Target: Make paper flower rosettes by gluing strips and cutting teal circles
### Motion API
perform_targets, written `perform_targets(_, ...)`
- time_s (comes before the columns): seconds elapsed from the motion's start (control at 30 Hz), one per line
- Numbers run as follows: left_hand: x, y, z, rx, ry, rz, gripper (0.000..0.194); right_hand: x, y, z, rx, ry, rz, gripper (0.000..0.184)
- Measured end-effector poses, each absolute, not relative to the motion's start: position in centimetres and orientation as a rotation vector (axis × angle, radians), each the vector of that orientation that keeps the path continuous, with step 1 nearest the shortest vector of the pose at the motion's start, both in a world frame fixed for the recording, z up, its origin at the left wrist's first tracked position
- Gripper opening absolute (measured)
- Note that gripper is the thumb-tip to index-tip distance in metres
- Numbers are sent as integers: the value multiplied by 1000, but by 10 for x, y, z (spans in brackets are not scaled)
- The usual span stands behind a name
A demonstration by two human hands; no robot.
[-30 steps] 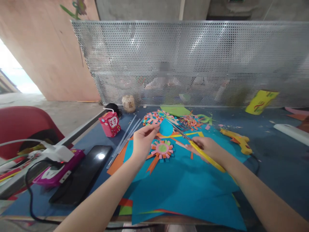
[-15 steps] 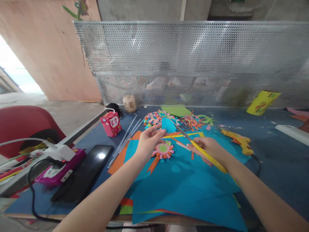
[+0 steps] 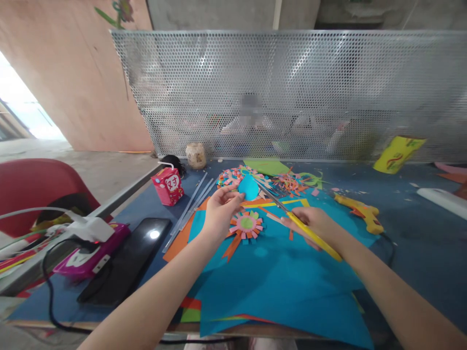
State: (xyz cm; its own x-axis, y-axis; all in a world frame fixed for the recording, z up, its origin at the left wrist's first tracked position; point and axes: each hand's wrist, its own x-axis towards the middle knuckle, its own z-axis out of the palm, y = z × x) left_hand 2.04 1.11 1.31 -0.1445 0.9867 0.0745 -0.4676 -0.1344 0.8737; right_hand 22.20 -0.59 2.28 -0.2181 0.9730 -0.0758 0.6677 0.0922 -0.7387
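Note:
Between the thumb and fingers of my left hand (image 3: 223, 208) is a small rounded piece of blue paper (image 3: 249, 187), held up above the table. My right hand (image 3: 311, 227) grips yellow-handled scissors (image 3: 297, 221), whose blades point up and left to the right edge of that piece. Whether the blades touch the paper, I cannot tell. Just below lies a layered paper flower (image 3: 247, 222) with a green centre, pink and orange fringe and an orange ribbon tail. Large blue paper sheets (image 3: 284, 287) spread under both hands.
Several paper rosettes and scraps (image 3: 233, 177) lie behind my hands. A yellow glue gun (image 3: 359, 213) rests at the right. Clear glue sticks (image 3: 193, 204), a red drink carton (image 3: 168, 186), a black phone (image 3: 126, 262) and a purple power strip (image 3: 91, 255) are at the left. A perforated metal screen (image 3: 292, 92) stands behind.
My left hand has turned the blue piece and shifted slightly left. The piece now looks rounder. My right hand and the scissors have barely moved.

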Motion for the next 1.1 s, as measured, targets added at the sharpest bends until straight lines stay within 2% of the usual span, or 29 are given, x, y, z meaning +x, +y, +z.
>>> perform_targets(0.3, 18, 13, 9, 1052, 905, 1557, 34, 223, -5, 22, -1566, -1933, 936, 45)
perform_targets(0.47, 17, 14, 9, 1060, 916, 1579, 40, 223, -6, 23, -1597, -1919, 920, 48)
perform_targets(0.67, 16, 16, 12, 963, 912, 1734, 45, 222, -7, 24, -1645, -1899, 934, 46)
perform_targets(0.93, 18, 15, 11, 1048, 935, 1728, 49, 223, -6, 26, -1618, -1941, 959, 42)
perform_targets(1.1, 17, 14, 12, 1129, 937, 1749, 45, 223, -6, 26, -1612, -1950, 925, 45)
